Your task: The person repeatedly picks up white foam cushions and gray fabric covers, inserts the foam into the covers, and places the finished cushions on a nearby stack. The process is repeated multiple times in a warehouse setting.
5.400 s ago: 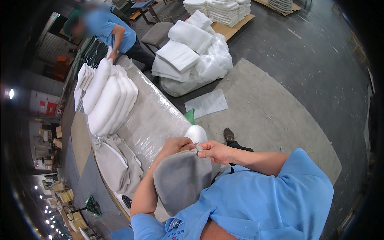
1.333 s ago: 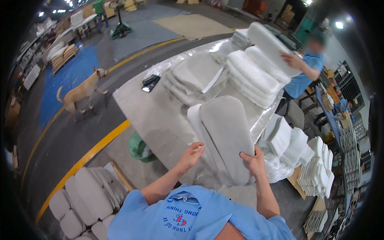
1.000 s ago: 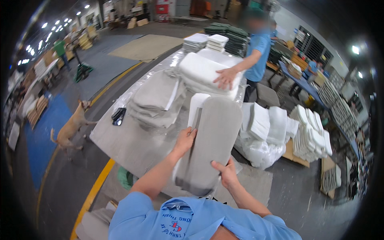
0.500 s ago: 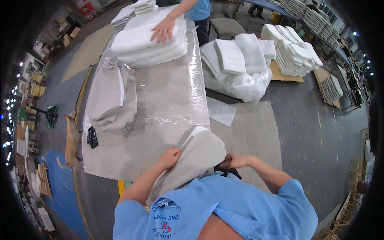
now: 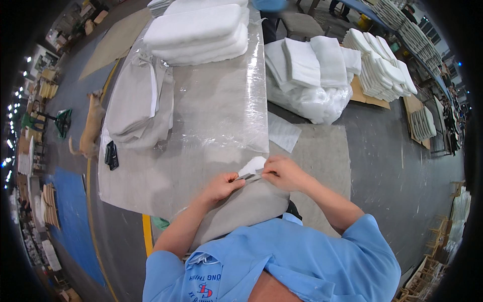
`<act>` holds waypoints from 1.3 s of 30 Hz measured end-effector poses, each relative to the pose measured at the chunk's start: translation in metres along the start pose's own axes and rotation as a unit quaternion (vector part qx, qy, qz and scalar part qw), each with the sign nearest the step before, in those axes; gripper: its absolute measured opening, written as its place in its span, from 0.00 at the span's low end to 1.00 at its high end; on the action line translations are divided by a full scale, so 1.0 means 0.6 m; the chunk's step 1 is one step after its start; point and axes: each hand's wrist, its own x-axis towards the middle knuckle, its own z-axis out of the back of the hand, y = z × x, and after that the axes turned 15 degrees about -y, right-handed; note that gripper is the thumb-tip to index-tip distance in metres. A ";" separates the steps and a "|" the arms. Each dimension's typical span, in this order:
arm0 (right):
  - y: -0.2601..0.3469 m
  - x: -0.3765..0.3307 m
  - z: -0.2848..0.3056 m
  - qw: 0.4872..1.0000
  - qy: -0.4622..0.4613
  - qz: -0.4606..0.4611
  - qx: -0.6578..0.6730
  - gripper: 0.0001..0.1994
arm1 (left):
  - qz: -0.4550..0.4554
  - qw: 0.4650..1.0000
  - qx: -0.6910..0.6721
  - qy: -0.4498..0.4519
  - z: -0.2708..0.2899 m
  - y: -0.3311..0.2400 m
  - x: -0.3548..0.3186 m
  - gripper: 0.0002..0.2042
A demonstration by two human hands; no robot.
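A grey fabric cushion cover (image 5: 241,204) lies against my body at the table's near edge, with a patch of white material (image 5: 253,165) showing at its far end. My left hand (image 5: 224,186) pinches the cover's edge on the left of that patch. On the right, my right hand (image 5: 284,172) has its fingertips pinched on the same edge, close to the left hand. Several similar grey covers (image 5: 132,108) are stacked on the table (image 5: 211,116), farther left. Thick white padding sheets (image 5: 193,30) are piled at the table's far end.
A small black object (image 5: 111,155) sits by the table's left edge. A tan dog (image 5: 93,123) stands on the floor just left of it. Right of the table are plastic-wrapped white pads (image 5: 322,103) and a stack of white cushions (image 5: 377,68). Another person's blue clothing (image 5: 270,5) shows beyond.
My right hand has come up from beside my body to the cover's far edge. The left hand has shifted slightly toward it. The other person's hand has left the white pile.
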 end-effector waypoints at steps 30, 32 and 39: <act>-0.060 0.114 -0.053 0.961 0.183 -0.177 0.110 0.09 | -0.424 0.817 0.238 -0.310 -0.060 0.019 -0.043 0.07; -0.074 0.100 -0.059 0.973 0.129 -0.168 0.090 0.10 | -0.196 0.941 0.179 -0.210 -0.050 0.007 -0.019 0.10; -0.093 0.149 -0.088 0.988 0.131 -0.067 -0.034 0.13 | -0.120 0.959 0.253 -0.040 -0.008 0.015 0.071 0.14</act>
